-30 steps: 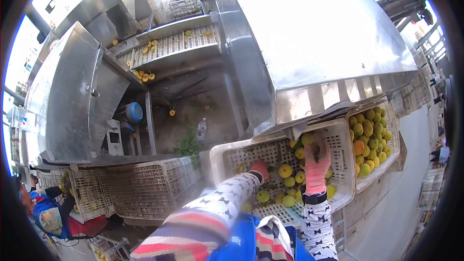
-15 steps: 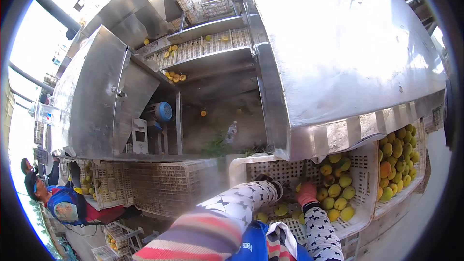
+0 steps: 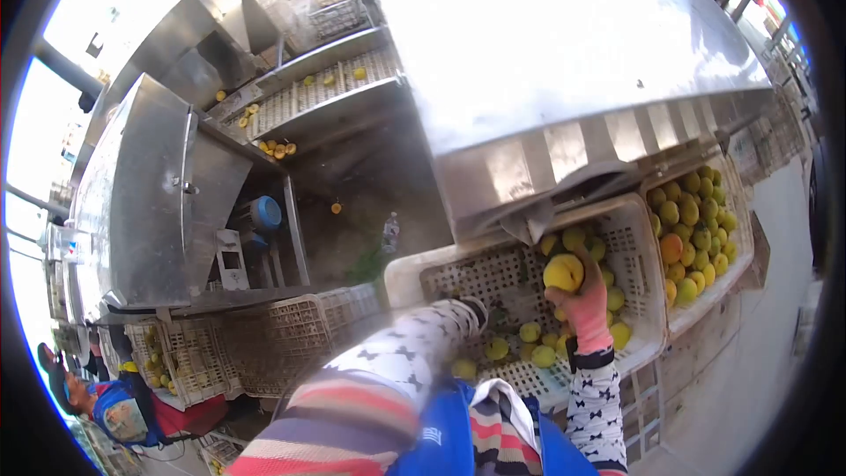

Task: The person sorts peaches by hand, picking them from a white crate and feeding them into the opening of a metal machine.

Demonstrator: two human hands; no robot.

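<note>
Holding: right hand (image 3: 586, 307) in a pink glove, fingers curled around a yellow fruit (image 3: 564, 272) and closed on it
Fruit look: round, plain yellow, matt skin, larger in view than the fruits lying below it
Fruit place: lifted above the white crate (image 3: 636, 238), near its far wall, just under the edge of the steel chute (image 3: 564, 79)
Right arm: forearm in a bow-print sleeve rises steeply from the lower edge, wrist straight, palm turned away from the camera
Left hand: left hand (image 3: 478, 307) is mostly hidden behind its own sleeve, down inside the crate; finger state cannot be told
Loose fruits (image 3: 538, 344): yellow-green, scattered on the crate floor between both hands
Neighbouring crate (image 3: 738, 211): to the right, filled with fruit
</note>
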